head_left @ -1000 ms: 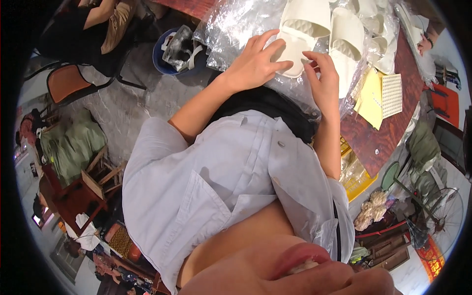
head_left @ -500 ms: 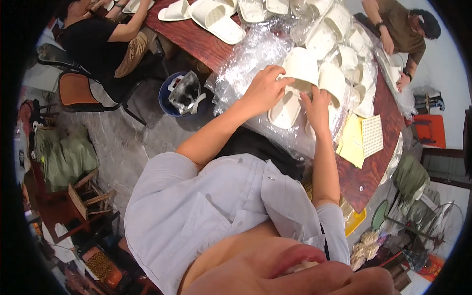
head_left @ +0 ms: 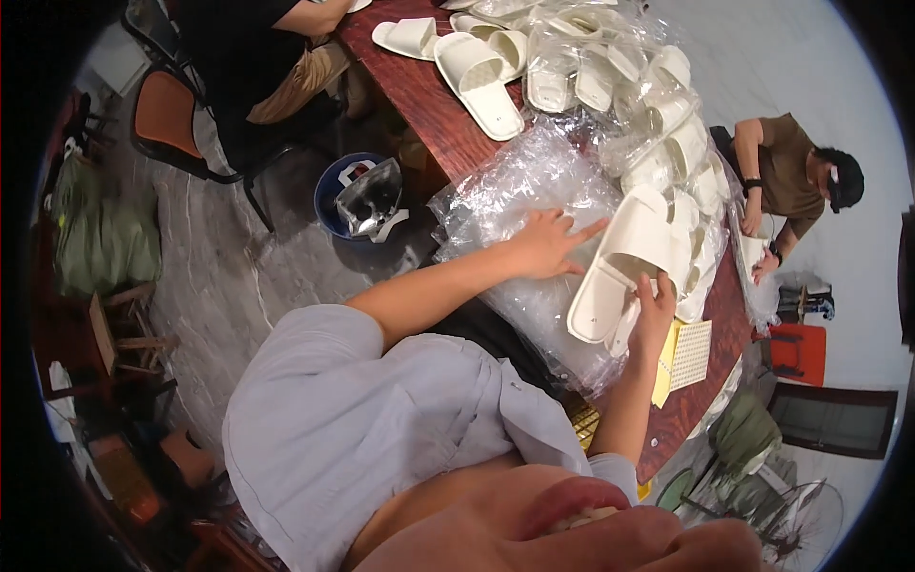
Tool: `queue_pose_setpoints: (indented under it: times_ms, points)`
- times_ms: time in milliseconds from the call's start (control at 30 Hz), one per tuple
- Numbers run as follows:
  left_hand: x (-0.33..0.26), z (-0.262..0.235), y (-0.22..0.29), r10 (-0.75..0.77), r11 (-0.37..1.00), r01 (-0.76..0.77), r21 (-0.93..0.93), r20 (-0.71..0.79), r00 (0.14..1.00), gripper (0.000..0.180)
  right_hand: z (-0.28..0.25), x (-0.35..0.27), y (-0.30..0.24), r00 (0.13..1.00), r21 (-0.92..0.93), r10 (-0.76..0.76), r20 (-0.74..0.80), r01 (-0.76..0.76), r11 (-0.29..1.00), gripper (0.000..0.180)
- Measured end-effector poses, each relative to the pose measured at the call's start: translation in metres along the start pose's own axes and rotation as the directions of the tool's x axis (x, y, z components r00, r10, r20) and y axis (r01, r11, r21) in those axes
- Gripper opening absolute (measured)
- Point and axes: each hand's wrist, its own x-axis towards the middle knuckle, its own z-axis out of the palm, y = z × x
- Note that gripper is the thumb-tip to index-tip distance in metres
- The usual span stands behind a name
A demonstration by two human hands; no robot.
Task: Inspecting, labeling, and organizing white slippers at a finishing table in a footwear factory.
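A pair of cream-white open-toe slippers (head_left: 640, 227) is held tilted over the table's near side, one largely hidden behind the other. My right hand (head_left: 652, 313) grips the pair along the right edge, with its fingers at the strap openings. Fingers spread, my left hand (head_left: 551, 246) rests on a stack of clear plastic bags (head_left: 510, 205) just left of the slippers. Its fingertips come close to the front slipper's edge; whether they touch it I cannot tell. Behind my right hand, more slippers in clear bags (head_left: 681, 148) lie heaped.
Loose slippers (head_left: 477, 88) lie on the red-brown table (head_left: 419, 95). Yellow sheets (head_left: 662, 377) and a dotted card (head_left: 690, 355) sit right of my hand. A blue bin (head_left: 329, 212) stands on the floor at left. Co-workers (head_left: 789, 162) sit at the far right and far left.
My left hand has come off the slippers onto the plastic bags. My right hand has lifted the slipper pair and tilted it rightward. The whole view has shifted.
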Motion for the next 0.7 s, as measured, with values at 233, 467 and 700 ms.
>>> queue_pose_setpoints:
  times_ms: [233,467,700]
  points:
    - [-0.003,0.004,0.021,-0.002,0.979,-0.058,0.194,0.295,0.956,0.097,0.003,0.045,-0.046,0.979,0.027,-0.106,0.176,0.103,0.994,0.058]
    - [0.004,0.015,0.022,-0.039,0.961,-0.052,0.271,0.321,0.946,0.096,0.097,0.141,-0.139,0.839,0.076,-0.206,0.504,0.195,0.978,0.062]
    - [0.003,0.021,0.028,-0.014,0.981,-0.052,0.185,0.338,0.941,0.097,0.226,0.332,-0.282,0.589,0.145,-0.449,0.671,0.49,0.859,0.065]
